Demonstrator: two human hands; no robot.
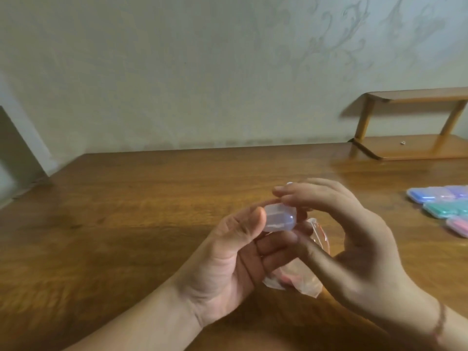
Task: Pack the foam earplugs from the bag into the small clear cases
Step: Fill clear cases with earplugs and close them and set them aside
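Note:
A small clear case [279, 217] is held above the wooden table [121, 224]. My left hand [238, 257] grips it, thumb on its left side and fingers beneath. My right hand [347, 239] reaches over from the right, with fingertips on the case's top edge and the thumb under it. Below both hands a clear plastic bag [293, 282] with pinkish earplugs inside lies on the table, partly hidden by my fingers. I cannot tell whether the case is open or holds anything.
Several small cases with blue, green and pink contents [443, 203] lie at the table's right edge. A low wooden shelf [410, 122] stands at the back right against the wall.

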